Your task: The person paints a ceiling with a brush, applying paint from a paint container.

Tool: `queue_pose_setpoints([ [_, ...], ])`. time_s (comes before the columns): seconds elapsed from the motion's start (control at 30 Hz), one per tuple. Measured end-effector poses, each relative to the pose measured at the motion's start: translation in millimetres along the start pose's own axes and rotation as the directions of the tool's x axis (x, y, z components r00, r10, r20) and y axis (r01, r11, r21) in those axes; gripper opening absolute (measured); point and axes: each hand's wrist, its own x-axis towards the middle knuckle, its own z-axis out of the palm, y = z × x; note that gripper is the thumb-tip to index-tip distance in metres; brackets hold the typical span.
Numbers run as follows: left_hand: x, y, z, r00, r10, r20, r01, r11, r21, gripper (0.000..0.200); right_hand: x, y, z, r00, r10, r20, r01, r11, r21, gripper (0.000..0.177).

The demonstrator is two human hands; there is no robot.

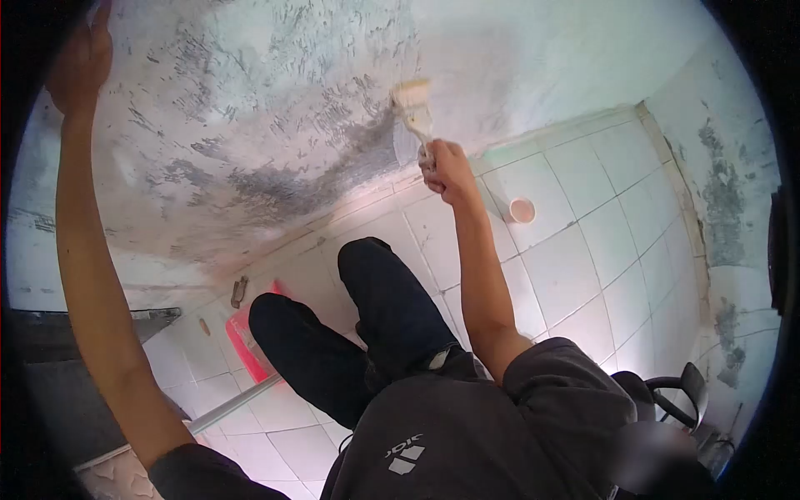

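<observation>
My right hand (447, 171) is closed around the handle of a paintbrush (413, 110). The brush's pale, wide bristles are against the wall (275, 92), just above the floor edge. The wall is whitish with dark grey scuffed patches, and smoother and paler to the right of the brush. High at the far left, my left hand (82, 67) rests by the wall with its fingers stretched upward and nothing seen in it; the dark edge of the view partly hides it. A small round cup (522, 210) with pinkish contents stands on the floor, right of my right forearm.
White floor tiles (575, 242) run along the wall. A pink dustpan-like object (243, 340) lies left of my bent knees, near a small brown item (239, 292). Dark furniture (75, 367) stands at the left. A black-framed object (679, 396) is at the lower right.
</observation>
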Motion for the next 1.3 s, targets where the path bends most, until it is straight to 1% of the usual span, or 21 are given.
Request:
queue_pose_setpoints([
  [0.03,0,0,3,0.996,-0.028,0.089,0.026,1.0,0.014,0.052,6,16,-6,0.998,0.063,-0.018,-0.063,0.998,0.024,0.021],
  [0.07,2,-3,6,0.996,-0.023,0.09,0.022,1.0,0.015,0.052,12,28,-12,0.998,0.066,-0.017,-0.066,0.997,0.027,0.021],
  [0.13,4,-6,11,0.994,-0.017,-0.106,0.013,0.999,-0.039,0.053,20,54,-28,0.988,0.157,0.006,-0.157,0.987,0.029,0.021],
  [0.27,-13,-17,48,0.999,0.052,0.016,-0.052,0.998,-0.029,0.053,39,98,-53,0.972,0.234,-0.037,-0.234,0.972,0.007,0.022],
  [0.33,-11,-18,49,0.987,0.062,-0.145,-0.08,0.99,-0.12,0.054,44,119,-63,0.956,0.276,-0.095,-0.282,0.958,-0.055,0.023],
  [0.47,-2,-13,20,0.961,0.08,-0.265,-0.121,0.982,-0.143,0.058,50,158,-84,0.94,0.3,-0.162,-0.321,0.938,-0.128,0.027],
  [0.53,3,0,-7,0.991,0.026,0.134,-0.051,0.982,0.184,0.046,43,165,-89,0.929,0.32,-0.187,-0.347,0.928,-0.135,0.027],
  [0.57,4,4,-10,0.99,0.024,0.136,-0.049,0.981,0.186,0.046,39,168,-92,0.915,0.344,-0.212,-0.377,0.915,-0.142,0.027],
  [0.63,8,12,-14,0.936,-0.342,0.082,0.351,0.925,-0.146,0.05,35,174,-102,0.913,0.357,-0.195,-0.386,0.912,-0.137,0.027],
  [0.67,11,13,-27,0.935,-0.345,0.084,0.354,0.924,-0.143,0.05,34,173,-104,0.911,0.371,-0.18,-0.396,0.909,-0.128,0.027],
  [0.8,18,23,-51,0.935,-0.354,0.018,0.336,0.868,-0.364,0.059,41,159,-100,0.92,0.32,-0.228,-0.363,0.914,-0.181,0.027],
  [0.83,-6,14,24,0.933,-0.359,-0.001,0.326,0.848,-0.417,0.062,47,154,-98,0.929,0.307,-0.207,-0.342,0.926,-0.162,0.026],
  [0.87,30,29,-85,0.931,-0.365,-0.02,0.313,0.826,-0.469,0.065,51,148,-96,0.938,0.293,-0.186,-0.321,0.936,-0.142,0.025],
  [0.9,42,33,-115,0.928,-0.372,-0.039,0.3,0.802,-0.517,0.069,52,137,-90,0.938,0.292,-0.185,-0.32,0.937,-0.144,0.025],
  [0.97,42,33,-120,0.924,-0.378,-0.049,0.288,0.776,-0.562,0.072,44,106,-72,0.973,0.165,-0.163,-0.194,0.964,-0.181,0.025],
  [1.03,42,29,-120,0.936,-0.338,0.094,0.315,0.694,-0.647,0.079,31,76,-62,0.986,0.121,-0.118,-0.142,0.971,-0.193,0.024],
  [1.13,44,29,-119,0.937,-0.345,0.059,0.303,0.714,-0.631,0.079,10,24,-40,0.998,0.054,-0.041,-0.06,0.984,-0.168,0.024],
  [1.17,37,26,-94,0.935,-0.35,0.055,0.304,0.713,-0.632,0.079,3,9,-33,0.998,0.048,-0.042,-0.054,0.984,-0.169,0.024],
  [1.2,21,19,-47,0.936,-0.31,0.167,0.352,0.845,-0.402,0.064,-5,-6,-26,0.999,0.026,-0.037,-0.031,0.987,-0.156,0.024],
  [1.23,10,14,-18,0.912,-0.296,0.285,0.346,0.927,-0.145,0.065,-11,-17,-20,0.999,0.004,-0.031,-0.009,0.99,-0.142,0.024],
  [1.3,6,9,-8,0.937,-0.27,0.222,0.317,0.924,-0.215,0.063,-21,-32,-14,1.0,-0.021,-0.023,0.018,0.992,-0.124,0.024],
])
